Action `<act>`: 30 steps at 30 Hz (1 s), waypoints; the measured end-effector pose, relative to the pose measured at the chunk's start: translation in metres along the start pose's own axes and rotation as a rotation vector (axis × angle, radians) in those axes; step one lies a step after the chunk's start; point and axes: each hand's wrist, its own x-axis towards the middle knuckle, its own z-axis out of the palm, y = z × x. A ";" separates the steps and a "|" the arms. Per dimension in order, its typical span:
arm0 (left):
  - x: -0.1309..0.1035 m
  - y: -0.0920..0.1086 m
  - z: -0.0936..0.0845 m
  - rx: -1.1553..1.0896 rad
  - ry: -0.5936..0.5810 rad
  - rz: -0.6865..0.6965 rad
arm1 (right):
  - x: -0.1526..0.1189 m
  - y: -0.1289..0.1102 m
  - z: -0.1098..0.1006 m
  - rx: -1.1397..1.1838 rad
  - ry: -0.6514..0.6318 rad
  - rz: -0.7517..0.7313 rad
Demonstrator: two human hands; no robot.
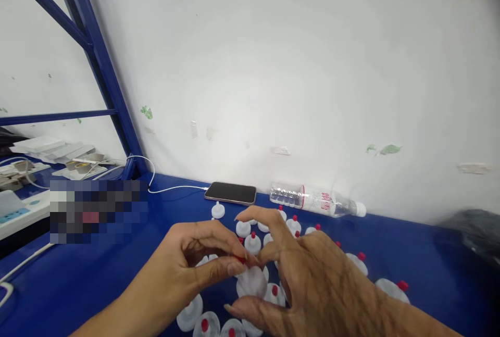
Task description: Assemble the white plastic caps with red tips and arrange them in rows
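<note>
In the head view, my left hand (211, 253) pinches a small red tip cap (240, 260) between thumb and index finger. It sits at the top of a translucent white nozzle cap (252, 283). My right hand (312, 274) curves around this nozzle cap, its thumb below and its fingers at the upper side, partly hiding it. Whether the red cap is seated on the nozzle cannot be made out. Around and beneath both hands lie several similar white nozzle caps with red tips, such as one nozzle cap (253, 244) just behind. A plain white one (217, 210) has no red tip.
A phone (230, 192) on a white cable (175, 188) and a clear plastic bottle (316, 200) lie along the wall on the blue table (172, 207). A power strip (27, 212) is left, beside a blue metal frame (105, 66). A dark bag (474, 230) sits right.
</note>
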 end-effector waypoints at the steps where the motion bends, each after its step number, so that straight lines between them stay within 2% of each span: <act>1: 0.000 -0.001 0.000 -0.003 0.000 -0.003 | 0.000 0.001 0.001 0.026 -0.012 0.010; 8: 0.002 0.003 -0.004 0.097 0.031 -0.021 | -0.001 0.006 0.003 0.129 -0.135 0.100; 11: 0.003 0.008 -0.008 0.218 0.025 -0.044 | 0.003 0.007 -0.004 0.107 -0.120 0.123; 16: 0.004 0.016 -0.014 0.482 -0.122 -0.122 | 0.011 0.012 -0.016 0.091 -0.042 0.127; 21: 0.002 0.018 -0.016 0.619 -0.264 -0.165 | 0.013 0.014 -0.018 0.046 -0.018 0.109; 30: 0.001 0.007 -0.014 0.764 -0.304 -0.191 | 0.013 0.010 -0.017 -0.009 -0.052 0.038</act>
